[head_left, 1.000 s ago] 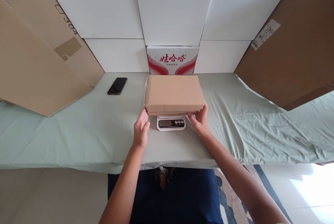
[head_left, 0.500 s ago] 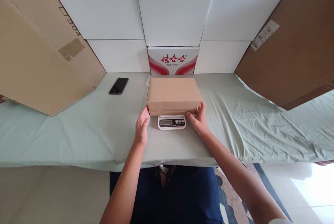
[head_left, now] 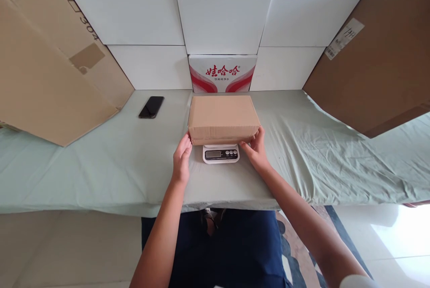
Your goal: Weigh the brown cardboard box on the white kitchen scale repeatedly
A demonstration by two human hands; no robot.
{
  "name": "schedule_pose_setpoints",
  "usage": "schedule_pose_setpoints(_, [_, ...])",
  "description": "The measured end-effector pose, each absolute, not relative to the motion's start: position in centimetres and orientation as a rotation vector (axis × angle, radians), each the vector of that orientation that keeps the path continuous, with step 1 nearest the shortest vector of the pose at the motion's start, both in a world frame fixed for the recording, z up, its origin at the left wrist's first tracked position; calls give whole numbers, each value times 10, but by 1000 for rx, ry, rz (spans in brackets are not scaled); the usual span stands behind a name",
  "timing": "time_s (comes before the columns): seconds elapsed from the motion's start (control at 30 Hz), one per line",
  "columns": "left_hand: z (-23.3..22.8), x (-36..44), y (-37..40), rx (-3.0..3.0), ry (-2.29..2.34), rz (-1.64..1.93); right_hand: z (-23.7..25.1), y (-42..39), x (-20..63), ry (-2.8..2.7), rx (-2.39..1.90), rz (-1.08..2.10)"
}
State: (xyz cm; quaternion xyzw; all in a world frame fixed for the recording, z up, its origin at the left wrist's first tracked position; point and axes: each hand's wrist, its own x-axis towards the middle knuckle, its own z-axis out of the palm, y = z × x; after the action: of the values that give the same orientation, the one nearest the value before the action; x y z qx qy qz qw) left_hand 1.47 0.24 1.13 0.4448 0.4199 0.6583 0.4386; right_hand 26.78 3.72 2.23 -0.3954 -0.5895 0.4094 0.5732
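A closed brown cardboard box [head_left: 223, 112] rests over a white kitchen scale [head_left: 221, 161], covering its weighing plate. The scale's dark display and round buttons show in front of the box. My left hand [head_left: 182, 156] grips the box's near left corner, fingers along its side. At the near right corner, my right hand [head_left: 255, 148] holds the box, with the thumb at the lower front edge beside the scale. Some fingertips of both hands are hidden behind or under the box.
A black smartphone [head_left: 152, 107] lies on the pale green cloth [head_left: 117, 167] to the left. Behind stand white boxes [head_left: 224, 15] and a red-and-white printed carton [head_left: 222, 74]. Large cardboard panels flank the table, one left [head_left: 43, 68] and one right [head_left: 379, 64].
The whole view has shifted slightly, so everything sits a little higher in the picture. Both hands stay at the same corners of the box, and the box stays over the scale.
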Motion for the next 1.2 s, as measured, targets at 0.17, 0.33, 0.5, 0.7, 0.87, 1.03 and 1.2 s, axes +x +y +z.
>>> schedule_pose_setpoints(0.17, [14,15,1,1101,1094,1623,21,39,269,-1360,-924,967])
schedule_pose_setpoints(0.33, [14,15,0,1110,1090,1625,18,42,270,-1342,-934,966])
schedule_pose_setpoints(0.5, [10,14,1,1137,1073,1670,22,40,271,-1324,-918,961])
schedule_pose_setpoints(0.7, [8,9,2,1068,1061,1769,25,39,277,-1168,-968,954])
schedule_pose_setpoints(0.87, [8,8,2,1061,1057,1767,24,41,277,-1169,-956,970])
schedule_pose_setpoints(1.03, [9,9,1,1039,1041,1761,27,40,276,-1145,-949,979])
schedule_pose_setpoints(1.2, [10,10,1,1024,1050,1762,29,40,277,-1112,-919,990])
